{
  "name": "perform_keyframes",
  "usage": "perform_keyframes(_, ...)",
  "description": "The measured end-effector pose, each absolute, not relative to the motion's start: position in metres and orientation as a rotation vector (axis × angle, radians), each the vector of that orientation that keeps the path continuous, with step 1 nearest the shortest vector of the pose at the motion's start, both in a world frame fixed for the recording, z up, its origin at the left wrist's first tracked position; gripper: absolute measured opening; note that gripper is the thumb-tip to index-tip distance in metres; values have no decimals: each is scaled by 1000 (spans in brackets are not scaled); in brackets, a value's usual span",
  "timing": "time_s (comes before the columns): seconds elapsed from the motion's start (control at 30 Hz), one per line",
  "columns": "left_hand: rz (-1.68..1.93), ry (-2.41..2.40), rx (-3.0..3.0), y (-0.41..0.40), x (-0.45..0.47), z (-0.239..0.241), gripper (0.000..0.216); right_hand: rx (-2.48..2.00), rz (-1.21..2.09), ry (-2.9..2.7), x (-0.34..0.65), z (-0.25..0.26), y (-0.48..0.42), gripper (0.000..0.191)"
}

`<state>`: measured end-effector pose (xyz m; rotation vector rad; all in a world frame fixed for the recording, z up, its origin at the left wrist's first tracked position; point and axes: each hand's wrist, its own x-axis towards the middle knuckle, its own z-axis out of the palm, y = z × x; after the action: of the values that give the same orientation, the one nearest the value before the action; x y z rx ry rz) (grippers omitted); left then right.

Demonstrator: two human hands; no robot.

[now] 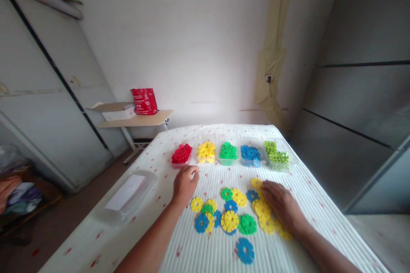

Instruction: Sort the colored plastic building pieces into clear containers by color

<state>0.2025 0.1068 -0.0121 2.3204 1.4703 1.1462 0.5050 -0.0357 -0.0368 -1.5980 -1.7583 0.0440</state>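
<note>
My left hand (185, 184) hovers or rests just in front of the tub of red pieces (182, 153), its fingers curled in; anything inside them is hidden. Flat over a spread of yellow flower-shaped discs (263, 210) lies my right hand (283, 204), fingers stretched out and touching them. Between the hands, loose notched discs are scattered on the cloth: a green disc (247, 224), a blue disc (245, 251), a yellow disc (229, 221) and several others, some overlapping. Another single yellow disc (256, 183) sits by my right fingertips.
Beyond the hands stand clear tubs in a row, with yellow pieces (206, 152), green pieces (228, 151), blue pieces (250, 153) and lime pieces (275, 152). A clear plastic lid (147, 187) with a white card lies left. A side table (160, 117) holds a red bag (144, 101).
</note>
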Motion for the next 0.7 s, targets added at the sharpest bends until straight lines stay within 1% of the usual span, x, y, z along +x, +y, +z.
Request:
perform_keyframes(0.1,1011,1485,2325,90,170,-30,18,-1578,-2,-1757,504,-37,-37,32)
perform_keyframes(0.23,981,1544,2203,84,141,-42,19,-1603,-99,-1809,495,-31,-38,27)
perform_keyframes(0.33,957,1569,2182,86,139,-43,19,-1619,-178,-1955,479,-24,-40,26)
perform_keyframes(0.43,891,1612,2240,88,144,-43,19,-1678,-237,-2051,463,-23,-41,30)
perform_keyframes(0.53,845,1634,2280,87,147,-43,19,-1765,-250,-2091,455,-27,-40,33)
perform_keyframes(0.7,830,1641,2284,85,146,-42,18,-1853,-256,-2084,455,-31,-38,31)
